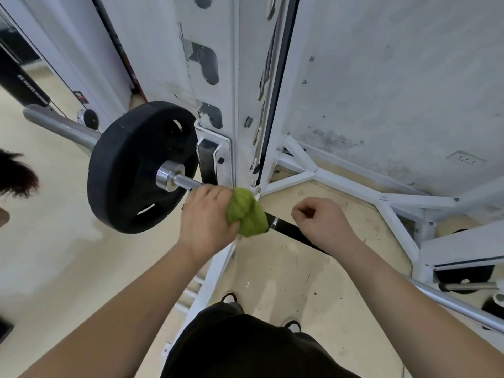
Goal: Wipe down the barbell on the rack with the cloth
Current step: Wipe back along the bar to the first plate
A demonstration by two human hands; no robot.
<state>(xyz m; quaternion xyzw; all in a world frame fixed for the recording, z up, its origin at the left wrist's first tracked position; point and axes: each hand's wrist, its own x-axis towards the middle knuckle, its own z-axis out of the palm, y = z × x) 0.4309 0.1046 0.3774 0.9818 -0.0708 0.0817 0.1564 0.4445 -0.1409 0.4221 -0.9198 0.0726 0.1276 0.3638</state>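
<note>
- The person's left hand [207,216] has its fingers bunched tight round a fuzzy lime-green terry cloth [246,212], wadded onto the bar.
- The smooth steel barbell [188,184] sits across the chipped white-painted metal rack [215,77], with the cloth right by the upright.
- The right hand [321,222] is curled fist-like over the bar's matte black section and looks to be gripping it.
- A round black rubber weight plate [128,170] sits behind a shiny chrome collar [169,175].
</note>
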